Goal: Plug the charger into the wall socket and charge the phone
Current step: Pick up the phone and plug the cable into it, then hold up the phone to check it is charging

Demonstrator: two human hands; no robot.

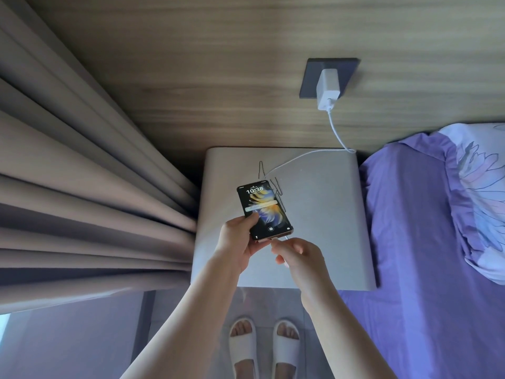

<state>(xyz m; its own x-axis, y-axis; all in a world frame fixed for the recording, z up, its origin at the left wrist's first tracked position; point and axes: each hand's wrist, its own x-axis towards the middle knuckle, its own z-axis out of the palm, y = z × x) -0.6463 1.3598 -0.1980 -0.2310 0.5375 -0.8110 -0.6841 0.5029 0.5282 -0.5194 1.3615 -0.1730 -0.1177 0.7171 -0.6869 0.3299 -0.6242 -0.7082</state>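
My left hand (237, 239) grips the lit phone (264, 212) above the nightstand (322, 203) while my right hand (299, 255) pinches the cable (336, 132) end at its bottom edge, charger (328, 88) seated in the wall socket (352, 69).

The thin white charging cable (300, 155) vanishes behind the black lit-screen phone (264, 211); its plug end is hidden inside the right hand's grip (297, 257), so whether it sits in the port cannot be told. The small grey notification text is unreadable. The lilac flower-printed pillow (481, 195) runs off the right edge.
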